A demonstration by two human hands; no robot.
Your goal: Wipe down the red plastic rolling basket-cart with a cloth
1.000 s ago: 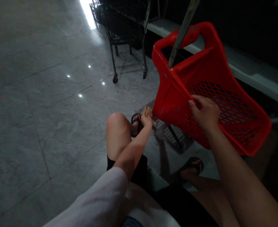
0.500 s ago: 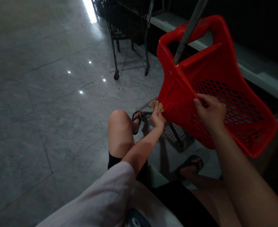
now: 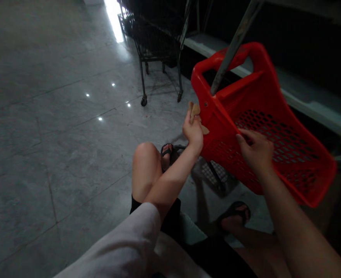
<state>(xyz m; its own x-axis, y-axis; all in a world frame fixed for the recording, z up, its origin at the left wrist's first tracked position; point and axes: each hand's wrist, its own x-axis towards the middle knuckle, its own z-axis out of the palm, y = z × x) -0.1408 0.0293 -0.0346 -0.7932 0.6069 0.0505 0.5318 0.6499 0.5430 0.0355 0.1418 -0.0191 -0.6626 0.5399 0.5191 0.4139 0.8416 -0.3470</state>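
Note:
A red plastic shopping basket [image 3: 222,127] with perforated sides stands tilted in front of me, its handle end toward the upper left. My left hand [image 3: 193,133] is closed on a tan cloth [image 3: 195,111] and presses it against the basket's outer left side. Parts of the cloth stick out past the fingers. My right hand [image 3: 257,150] pinches the basket's near rim, thumb outside and fingers over the inner side. A worn metal bar [image 3: 231,50] passes through the handle opening and slants up to the right.
A dark wire shopping cart [image 3: 159,42] on casters stands farther back. Along the right runs a pale shelf ledge [image 3: 312,98]. My sandaled feet, one at the sandal [image 3: 167,151], rest on the grey tiled floor [image 3: 80,162] beside a grid-like piece [image 3: 213,173] under the basket.
My left hand has moved up along the basket's outer side with the cloth. My right hand keeps its hold on the rim. The camera view has tilted slightly upward.

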